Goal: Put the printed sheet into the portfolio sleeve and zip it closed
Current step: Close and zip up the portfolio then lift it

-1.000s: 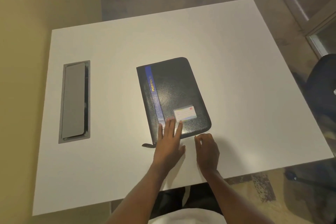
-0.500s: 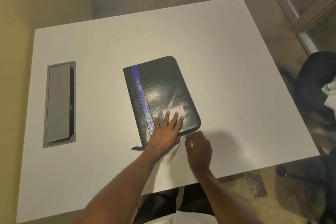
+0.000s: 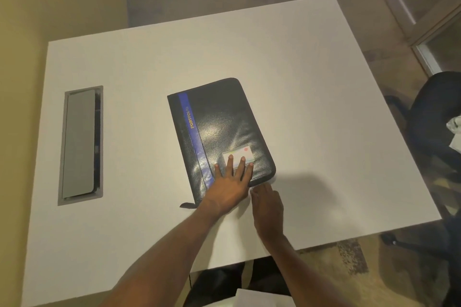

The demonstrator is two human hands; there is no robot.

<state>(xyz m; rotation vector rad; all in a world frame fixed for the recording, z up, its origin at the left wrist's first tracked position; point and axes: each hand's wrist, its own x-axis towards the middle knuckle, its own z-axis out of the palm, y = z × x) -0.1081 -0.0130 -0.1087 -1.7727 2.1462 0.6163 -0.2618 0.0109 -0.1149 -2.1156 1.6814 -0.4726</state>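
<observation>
A black zip portfolio (image 3: 219,129) with a blue stripe and the word PORTFOLIO lies closed in the middle of the white table (image 3: 311,97). My left hand (image 3: 230,187) lies flat on its near end, fingers spread, with the fingertips on a small card label (image 3: 245,153). My right hand (image 3: 268,207) rests on the table with its fingertips against the portfolio's near right corner; whether they pinch anything is hidden. A zip pull tab (image 3: 186,205) sticks out at the near left corner. No printed sheet shows on the table.
A grey cable hatch (image 3: 79,144) is set into the table at the left. A dark office chair (image 3: 434,117) stands past the table's right edge. A white shape (image 3: 259,298) shows at the bottom edge, below the table.
My left hand has slid farther up onto the portfolio, reaching the card label. My right hand has moved in closer to the near right corner. The portfolio has stayed in place.
</observation>
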